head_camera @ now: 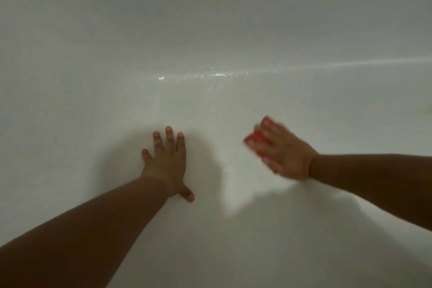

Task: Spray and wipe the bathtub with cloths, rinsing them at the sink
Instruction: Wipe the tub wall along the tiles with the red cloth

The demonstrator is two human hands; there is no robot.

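The white bathtub (210, 42) fills the whole view, its inner surface wet with glinting droplets near the middle. My left hand (167, 161) lies flat on the tub surface with fingers straight and spread, holding nothing. To its right, my right hand (284, 151) presses a red cloth (253, 137) against the tub with straight fingers. The right hand and the cloth are blurred. Only the cloth's left edge and top corner show from under the fingers.
A small yellowish mark (429, 110) sits at the far right edge on the tub surface. A bright streak of reflected light runs across the tub from the middle to the right.
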